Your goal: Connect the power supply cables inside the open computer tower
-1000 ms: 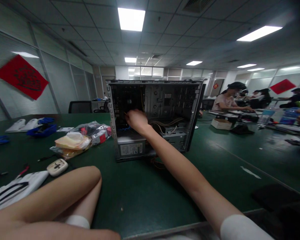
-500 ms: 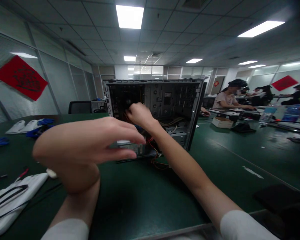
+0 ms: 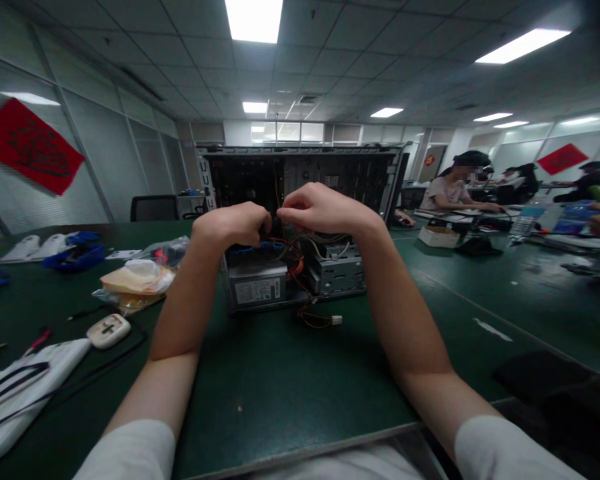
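Observation:
An open computer case (image 3: 300, 152) stands on the green table, its inside facing me. My left hand (image 3: 233, 223) is at the left of the opening with its fingers curled together. Close beside it, my right hand (image 3: 320, 208) is closed in a pinch, thumb and forefinger pointing left. Whatever the fingers of either hand hold is too small or hidden to make out. A thin yellow cable hangs just above the fingertips. Below the hands are the silver power supply (image 3: 257, 289), a bundle of orange and red wires (image 3: 296, 257) and a grey drive bay (image 3: 341, 275). A white connector (image 3: 337, 320) lies on the table.
To the left lie plastic bags with yellowish contents (image 3: 139, 277), a cream square case (image 3: 109, 331), a white board with black cable (image 3: 35, 387) and blue straps (image 3: 75, 259). At right are a small box (image 3: 439, 237), a bottle (image 3: 527, 221) and a co-worker (image 3: 457, 187).
My left hand has risen from the lower left and reached the case opening beside my right hand. My right hand has shifted right, away from the case's left inner side.

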Available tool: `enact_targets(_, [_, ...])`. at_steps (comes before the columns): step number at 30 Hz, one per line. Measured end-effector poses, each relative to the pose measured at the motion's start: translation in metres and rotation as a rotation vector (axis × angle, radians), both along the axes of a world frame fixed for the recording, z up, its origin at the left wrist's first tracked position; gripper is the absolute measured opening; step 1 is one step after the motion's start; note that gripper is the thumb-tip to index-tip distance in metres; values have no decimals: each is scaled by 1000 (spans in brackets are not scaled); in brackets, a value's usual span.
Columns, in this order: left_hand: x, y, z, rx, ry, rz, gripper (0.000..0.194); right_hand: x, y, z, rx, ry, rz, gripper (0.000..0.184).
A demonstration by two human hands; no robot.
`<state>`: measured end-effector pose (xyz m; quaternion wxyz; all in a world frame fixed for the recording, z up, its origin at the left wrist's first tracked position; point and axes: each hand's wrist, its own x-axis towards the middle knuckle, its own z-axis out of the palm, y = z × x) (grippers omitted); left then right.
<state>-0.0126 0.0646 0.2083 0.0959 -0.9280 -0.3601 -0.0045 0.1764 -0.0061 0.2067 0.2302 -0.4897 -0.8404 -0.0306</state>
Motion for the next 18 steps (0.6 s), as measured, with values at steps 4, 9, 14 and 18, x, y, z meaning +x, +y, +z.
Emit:
enact_targets(4, [6, 12, -3, -26, 62, 5, 35, -8, -1, -1, -60, -32, 30, 34])
enact_targets(9, [11, 11, -3, -76, 69, -131, 27, -6, 6, -4, -101, -41, 82, 32])
enact_targets(14, [10, -7, -1, -45, 43, -302, 17, 4, 4, -1, -94, -37, 69, 40])
enact_targets(18, [8, -16, 1, -43, -7, -308, 21, 8, 2, 1, -18, -36, 66, 39])
